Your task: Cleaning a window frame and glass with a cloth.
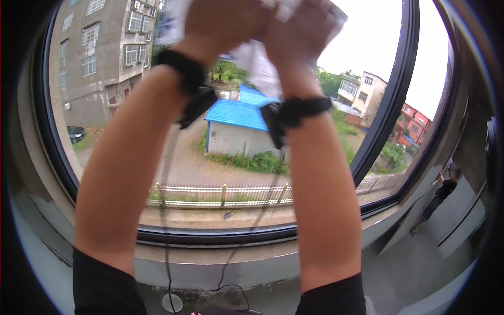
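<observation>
Both arms are raised in front of a large window with a black frame (378, 130). At the top of the view, my left hand (228, 23) and my right hand (299, 37) come together on a crumpled white sheet (260, 69) with blue print. It looks like thin film or paper, but blur hides which. Part of the sheet (169, 25) shows left of my left hand, and a fold hangs down between the wrists. My fingertips are partly blurred or cut off by the upper edge. Each wrist wears a black strap with a small box, and cables run down from them.
The window sill (220, 254) runs below my arms. A white round pipe end or lid (172, 303) is near the floor. To the right, a person (443, 193) stands by the wall near a leaning board (405, 226). Outside are buildings and a blue-roofed shed (236, 114).
</observation>
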A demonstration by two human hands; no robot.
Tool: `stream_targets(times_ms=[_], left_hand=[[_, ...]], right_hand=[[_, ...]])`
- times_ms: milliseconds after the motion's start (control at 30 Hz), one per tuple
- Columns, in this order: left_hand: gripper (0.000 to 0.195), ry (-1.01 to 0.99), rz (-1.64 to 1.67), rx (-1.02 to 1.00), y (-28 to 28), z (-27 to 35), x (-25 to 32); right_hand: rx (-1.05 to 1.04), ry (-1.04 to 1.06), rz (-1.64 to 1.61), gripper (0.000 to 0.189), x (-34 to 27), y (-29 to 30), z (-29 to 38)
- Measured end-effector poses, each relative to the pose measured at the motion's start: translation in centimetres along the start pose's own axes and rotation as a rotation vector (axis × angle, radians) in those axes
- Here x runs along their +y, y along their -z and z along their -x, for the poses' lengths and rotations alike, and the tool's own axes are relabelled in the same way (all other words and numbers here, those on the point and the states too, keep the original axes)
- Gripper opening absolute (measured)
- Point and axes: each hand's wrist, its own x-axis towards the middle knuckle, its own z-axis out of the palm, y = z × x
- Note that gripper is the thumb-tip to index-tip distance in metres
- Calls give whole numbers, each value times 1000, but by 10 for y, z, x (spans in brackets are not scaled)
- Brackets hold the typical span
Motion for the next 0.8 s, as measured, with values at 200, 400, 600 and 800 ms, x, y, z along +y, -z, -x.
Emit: stream_targets(times_ms=[200, 400, 600, 800], left_hand=[[54, 24, 439, 18, -48, -38, 182], [47, 28, 807, 11, -74, -42, 264], [56, 90, 691, -51, -63, -74, 156], [53, 135, 138, -14, -22, -52, -50]], right_hand=[[-204, -155, 261, 74, 202, 51, 56], [-227, -90, 299, 72, 287, 61, 79], [-247, 96, 444, 57, 217, 17, -10], [-65, 122, 207, 75, 2, -52, -95]])
